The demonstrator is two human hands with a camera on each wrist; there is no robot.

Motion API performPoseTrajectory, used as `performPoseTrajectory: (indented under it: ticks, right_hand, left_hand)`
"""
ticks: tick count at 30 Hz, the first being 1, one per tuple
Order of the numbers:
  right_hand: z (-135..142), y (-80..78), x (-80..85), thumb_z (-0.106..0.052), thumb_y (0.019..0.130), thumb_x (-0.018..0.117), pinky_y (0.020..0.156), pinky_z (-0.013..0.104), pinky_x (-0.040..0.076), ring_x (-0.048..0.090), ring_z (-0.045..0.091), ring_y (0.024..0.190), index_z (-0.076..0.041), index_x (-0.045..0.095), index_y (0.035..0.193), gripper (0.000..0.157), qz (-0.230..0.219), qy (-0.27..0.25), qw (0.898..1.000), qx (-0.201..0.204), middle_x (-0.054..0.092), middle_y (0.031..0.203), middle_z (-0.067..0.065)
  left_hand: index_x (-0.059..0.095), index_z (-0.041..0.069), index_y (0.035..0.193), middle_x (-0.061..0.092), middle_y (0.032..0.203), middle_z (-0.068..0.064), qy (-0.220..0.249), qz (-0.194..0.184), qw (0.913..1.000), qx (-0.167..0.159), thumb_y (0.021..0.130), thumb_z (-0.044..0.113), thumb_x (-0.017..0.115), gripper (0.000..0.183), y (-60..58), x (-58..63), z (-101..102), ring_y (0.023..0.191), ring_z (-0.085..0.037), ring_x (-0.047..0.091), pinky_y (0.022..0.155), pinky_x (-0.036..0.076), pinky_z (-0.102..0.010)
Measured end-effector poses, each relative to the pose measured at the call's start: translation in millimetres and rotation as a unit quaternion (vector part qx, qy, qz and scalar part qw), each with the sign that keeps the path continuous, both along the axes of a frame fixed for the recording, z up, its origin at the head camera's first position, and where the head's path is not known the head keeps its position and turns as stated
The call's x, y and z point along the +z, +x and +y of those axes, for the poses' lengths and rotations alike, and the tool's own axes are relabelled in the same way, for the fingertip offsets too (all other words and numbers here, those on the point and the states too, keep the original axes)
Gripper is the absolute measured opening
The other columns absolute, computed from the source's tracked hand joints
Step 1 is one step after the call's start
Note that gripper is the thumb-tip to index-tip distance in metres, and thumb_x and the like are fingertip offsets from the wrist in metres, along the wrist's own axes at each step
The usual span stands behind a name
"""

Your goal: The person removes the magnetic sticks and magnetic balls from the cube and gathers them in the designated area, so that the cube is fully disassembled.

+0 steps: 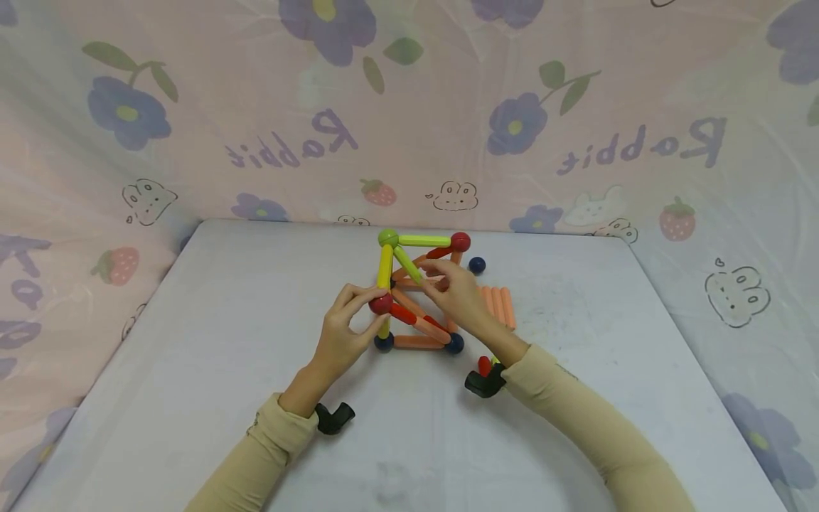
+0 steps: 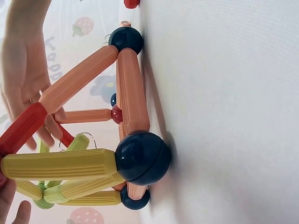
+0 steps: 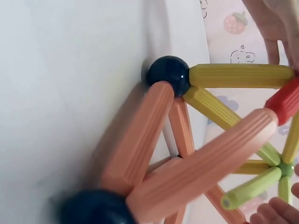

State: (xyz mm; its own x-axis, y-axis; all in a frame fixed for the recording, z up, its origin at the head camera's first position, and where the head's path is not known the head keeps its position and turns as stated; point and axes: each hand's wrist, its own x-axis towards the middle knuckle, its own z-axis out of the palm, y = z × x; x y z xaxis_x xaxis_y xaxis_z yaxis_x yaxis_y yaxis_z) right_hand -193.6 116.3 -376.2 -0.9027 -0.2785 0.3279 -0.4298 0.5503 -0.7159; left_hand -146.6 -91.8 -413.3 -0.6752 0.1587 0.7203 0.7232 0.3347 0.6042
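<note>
A frame of ribbed toy rods and balls stands on the table, dark blue balls (image 2: 142,157) at its base, a green ball (image 1: 388,238) at its upper far corner. My left hand (image 1: 342,331) pinches the red ball (image 1: 380,303) at the upper near corner, where a yellow rod (image 3: 240,76) and a red rod (image 1: 403,313) meet. From the green ball a light green rod (image 3: 252,187) slants inward with one end free. My right hand (image 1: 457,290) is beside that end, fingers loosely extended. Another red ball (image 1: 461,242) tops the far right corner.
Several orange rods (image 1: 499,307) lie side by side right of the frame. A loose dark blue ball (image 1: 477,265) sits behind them. Black bent pieces (image 1: 335,418) show near both wrists, and a short red piece (image 1: 484,365) lies by the right forearm. Patterned cloth (image 1: 409,142) hangs behind the table.
</note>
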Motion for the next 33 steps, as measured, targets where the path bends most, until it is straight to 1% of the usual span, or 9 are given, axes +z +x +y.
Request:
performPoseTrajectory:
  ticks: [4, 9, 12, 14, 17, 20, 27, 30, 33]
  right_hand:
    - [-12.0, -11.5, -2.2, -0.006, 0.088, 0.067, 0.082, 0.044, 0.059, 0.067, 0.035, 0.106, 0.001, 0.063, 0.119, 0.032, 0.016, -0.010, 1.000, -0.002, 0.070, 0.112, 0.020]
    - [-24.3, -21.0, -5.3, -0.007, 0.090, 0.065, 0.085, 0.047, 0.057, 0.068, 0.032, 0.103, -0.001, 0.062, 0.123, 0.034, 0.039, 0.002, 0.999, -0.007, 0.069, 0.117, 0.018]
    - [-28.7, -25.0, -6.1, -0.005, 0.089, 0.064, 0.086, 0.049, 0.056, 0.067, 0.034, 0.102, -0.001, 0.061, 0.125, 0.035, 0.041, 0.003, 0.999, -0.008, 0.066, 0.123, 0.019]
    - [-30.3, -27.3, -6.9, -0.003, 0.089, 0.063, 0.088, 0.048, 0.056, 0.067, 0.034, 0.104, -0.001, 0.061, 0.125, 0.036, 0.038, 0.006, 0.999, -0.011, 0.065, 0.125, 0.018]
    - [-31.6, -29.7, -8.5, -0.003, 0.090, 0.062, 0.090, 0.047, 0.055, 0.066, 0.034, 0.107, -0.003, 0.060, 0.127, 0.037, 0.024, 0.010, 1.000, -0.014, 0.065, 0.126, 0.017]
    - [-32.1, -30.9, -10.3, -0.004, 0.090, 0.061, 0.090, 0.044, 0.056, 0.067, 0.032, 0.105, -0.004, 0.060, 0.127, 0.038, 0.019, 0.008, 1.000, -0.016, 0.066, 0.125, 0.016]
    - [-31.3, -33.7, -14.3, 0.001, 0.088, 0.062, 0.089, 0.041, 0.057, 0.069, 0.033, 0.103, 0.002, 0.059, 0.124, 0.037, 0.039, -0.018, 0.999, 0.002, 0.065, 0.118, 0.021]
    - [-30.9, -34.1, -14.7, 0.001, 0.087, 0.062, 0.085, 0.041, 0.058, 0.070, 0.033, 0.099, 0.002, 0.058, 0.124, 0.037, 0.046, -0.019, 0.999, 0.004, 0.065, 0.116, 0.022]
    - [-30.9, -33.4, -14.6, 0.001, 0.087, 0.063, 0.082, 0.040, 0.059, 0.070, 0.033, 0.096, 0.001, 0.057, 0.127, 0.040, 0.052, -0.015, 0.999, 0.002, 0.065, 0.114, 0.021]
  left_hand:
    - [0.067, -0.001, 0.113, 0.060, 0.101, -0.014, 0.003, 0.000, 1.0000, -0.001, 0.075, -0.007, 0.076, 0.040, -0.5, 0.4, -0.1, 0.096, -0.025, 0.060, 0.095, 0.043, -0.005]
    - [0.067, -0.001, 0.113, 0.060, 0.100, -0.014, 0.005, 0.004, 1.0000, 0.000, 0.074, -0.007, 0.077, 0.040, -1.3, 0.6, 0.3, 0.095, -0.024, 0.060, 0.094, 0.044, -0.005]
    - [0.067, -0.001, 0.113, 0.060, 0.101, -0.014, 0.005, 0.006, 1.0000, 0.000, 0.074, -0.008, 0.077, 0.040, -1.6, 0.3, 0.7, 0.094, -0.024, 0.060, 0.094, 0.044, -0.005]
    - [0.067, -0.001, 0.113, 0.059, 0.101, -0.015, 0.006, 0.005, 1.0000, -0.001, 0.074, -0.008, 0.076, 0.041, -1.5, 0.2, 0.9, 0.095, -0.024, 0.060, 0.094, 0.044, -0.005]
    - [0.067, -0.001, 0.114, 0.059, 0.101, -0.015, 0.007, 0.002, 1.0000, -0.003, 0.075, -0.008, 0.076, 0.041, -1.0, -0.1, 1.2, 0.095, -0.025, 0.060, 0.095, 0.043, -0.005]
    - [0.067, -0.001, 0.114, 0.059, 0.101, -0.014, 0.007, 0.001, 1.0000, -0.001, 0.075, -0.007, 0.076, 0.041, -0.2, -0.5, 1.5, 0.095, -0.024, 0.060, 0.095, 0.044, -0.005]
    - [0.067, -0.001, 0.113, 0.060, 0.100, -0.014, 0.003, 0.014, 0.9999, 0.005, 0.073, -0.007, 0.077, 0.041, -0.9, -1.9, 1.2, 0.093, -0.024, 0.060, 0.093, 0.044, -0.006]
    - [0.067, -0.001, 0.113, 0.060, 0.100, -0.014, 0.003, 0.015, 0.9999, 0.004, 0.073, -0.007, 0.077, 0.041, -1.1, -1.7, 1.0, 0.093, -0.024, 0.060, 0.094, 0.044, -0.006]
    - [0.067, -0.001, 0.113, 0.060, 0.100, -0.014, 0.003, 0.015, 0.9999, 0.004, 0.073, -0.007, 0.078, 0.041, -1.2, -1.4, 0.8, 0.094, -0.025, 0.060, 0.095, 0.043, -0.005]
